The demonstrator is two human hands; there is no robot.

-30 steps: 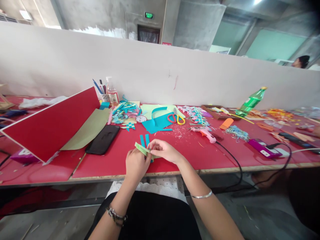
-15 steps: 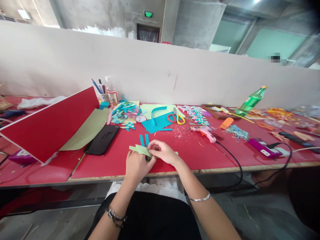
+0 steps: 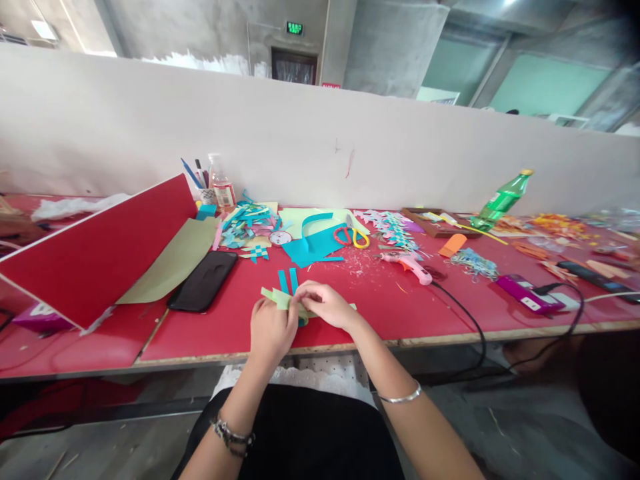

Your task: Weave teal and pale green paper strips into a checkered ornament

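Observation:
My left hand point(image 3: 274, 328) and my right hand point(image 3: 324, 303) meet above the near part of the red table. Between them are light green paper strips point(image 3: 281, 299) crossed with blue paper strips point(image 3: 289, 281), whose ends stick out beyond my fingers. The left fingers are closed around the strips' left side. Thumb and fingertips of the right hand pinch the right side, close to the left thumb. A curled blue-green bit shows just under the hands. How the strips cross is mostly hidden by my fingers.
Beyond the hands lie blue paper point(image 3: 314, 247), scissors point(image 3: 353, 237) and a heap of paper scraps point(image 3: 253, 223). A pink glue gun point(image 3: 407, 263) with a black cord lies right; a black phone point(image 3: 203, 281) and a leaning red board point(image 3: 107, 250) are left. A green bottle point(image 3: 503, 201) leans at back right.
The light green strip that lay across my fingers now bends down at the right, and the right hand pinches it nearer the left thumb. More curled blue-green paper shows below.

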